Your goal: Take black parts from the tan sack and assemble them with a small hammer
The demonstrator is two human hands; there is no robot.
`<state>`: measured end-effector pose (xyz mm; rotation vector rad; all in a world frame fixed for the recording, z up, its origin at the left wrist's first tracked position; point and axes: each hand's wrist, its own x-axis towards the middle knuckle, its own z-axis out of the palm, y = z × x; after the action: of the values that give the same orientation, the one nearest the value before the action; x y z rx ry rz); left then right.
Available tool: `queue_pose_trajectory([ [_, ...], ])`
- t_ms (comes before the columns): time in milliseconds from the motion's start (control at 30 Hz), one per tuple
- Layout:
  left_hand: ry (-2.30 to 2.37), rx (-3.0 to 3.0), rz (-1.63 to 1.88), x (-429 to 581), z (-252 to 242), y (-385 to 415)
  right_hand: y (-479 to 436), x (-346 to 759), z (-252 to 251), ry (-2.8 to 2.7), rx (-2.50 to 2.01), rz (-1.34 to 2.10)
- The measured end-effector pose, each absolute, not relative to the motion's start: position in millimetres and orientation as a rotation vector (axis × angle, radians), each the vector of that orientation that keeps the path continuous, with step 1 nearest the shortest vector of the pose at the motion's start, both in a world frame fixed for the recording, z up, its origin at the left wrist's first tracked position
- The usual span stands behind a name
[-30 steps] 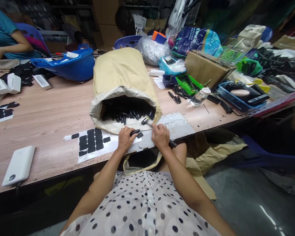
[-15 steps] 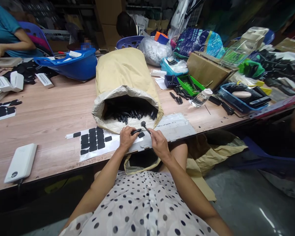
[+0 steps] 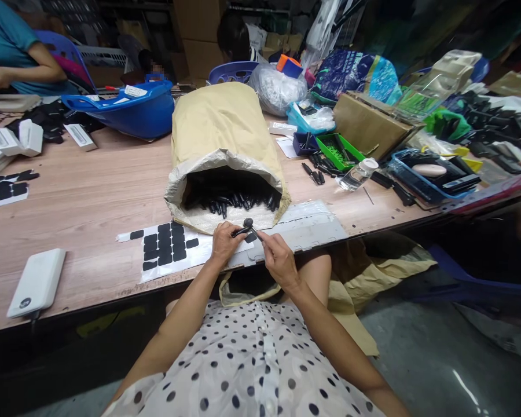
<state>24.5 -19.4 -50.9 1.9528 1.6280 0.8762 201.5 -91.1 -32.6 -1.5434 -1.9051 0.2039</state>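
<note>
My left hand is closed around a small black slender part, whose end sticks out past the fingertips. In my right hand is a thin-shafted tool with a round dark head; its exact kind cannot be made out. That head meets or overlaps the black part near its tip. Just beyond both hands lies a tan sack, its mouth turned towards me and many similar black parts inside. Beside my left hand is a white backing sheet with black stickers.
A grey board lies under the hands at the table edge. To the left are a white power bank and a blue basin. A bottle, a green tray and a carton stand right. A co-worker sits across.
My right hand has brought the tool's round head leftwards and slightly down, onto or over the black part. My left hand keeps its hold nearly in place.
</note>
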Motion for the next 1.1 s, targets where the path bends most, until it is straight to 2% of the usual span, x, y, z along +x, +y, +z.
queue_pose_trajectory([
  [267,1.620,1.880,0.891,25.1,-47.8,-20.9,-87.7,201.3,-36.6,-1.960,-1.559,0.216],
  [633,1.649,1.986,0.902,25.9,-52.8,-20.2,-30.3,237.2,-52.2,-1.982,-1.876,-0.269],
  [867,1.647,2.031,0.910,25.1,-54.3,-18.5,-32.3,232.5,-59.6,-1.955,-1.880,-0.312],
  [1000,1.523,2.061,0.896,21.9,-43.3,-25.7,-31.3,232.9,-59.1,-1.955,-1.878,-0.308],
  [1100,1.259,2.049,0.873,23.9,-30.1,-51.8,-31.1,233.0,-59.6,-1.964,-1.860,-0.318],
])
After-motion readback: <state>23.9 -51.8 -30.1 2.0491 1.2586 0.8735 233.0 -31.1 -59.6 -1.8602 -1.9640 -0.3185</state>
